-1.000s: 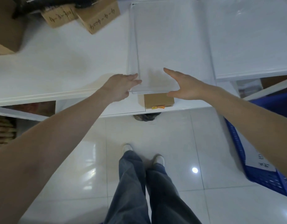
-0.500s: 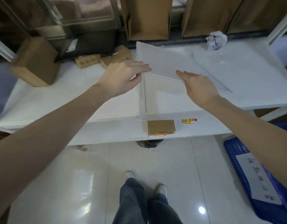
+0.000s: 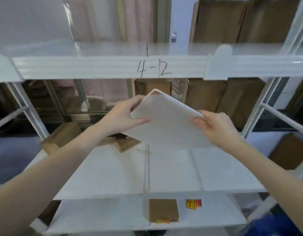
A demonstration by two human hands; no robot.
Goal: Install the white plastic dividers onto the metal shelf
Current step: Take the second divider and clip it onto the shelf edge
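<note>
A white plastic divider (image 3: 166, 120) is held tilted in the air by both hands, above the middle shelf (image 3: 113, 171) of a white metal rack. The left hand (image 3: 121, 116) is closed on the divider's left edge, with the thumb laid across the near face and the fingers curled behind it. The right hand (image 3: 217, 128) is closed on the right edge, with the fingertips pinching the panel near its upper right corner. The divider's rounded top corner is raised between the two hands and points toward the upper shelf beam (image 3: 104, 67), on which "4-12" is handwritten.

Below the hands, a thin upright divider (image 3: 146, 169) is seen edge-on, standing on the middle shelf. Another flat white panel (image 3: 220, 169) lies on the shelf below the right hand. Below and behind the left hand, a small brown cardboard box (image 3: 127, 143) rests on the shelf, and a larger cardboard box (image 3: 62, 135) is set further to the left of that hand.

On the lower shelf (image 3: 99, 212), nearer the person than both hands, a flat brown cardboard piece (image 3: 163, 210) lies, with a small red and yellow packet (image 3: 193, 204) just beside it. Brown cartons (image 3: 222, 97) are stacked behind the rack, beyond the right hand.
</note>
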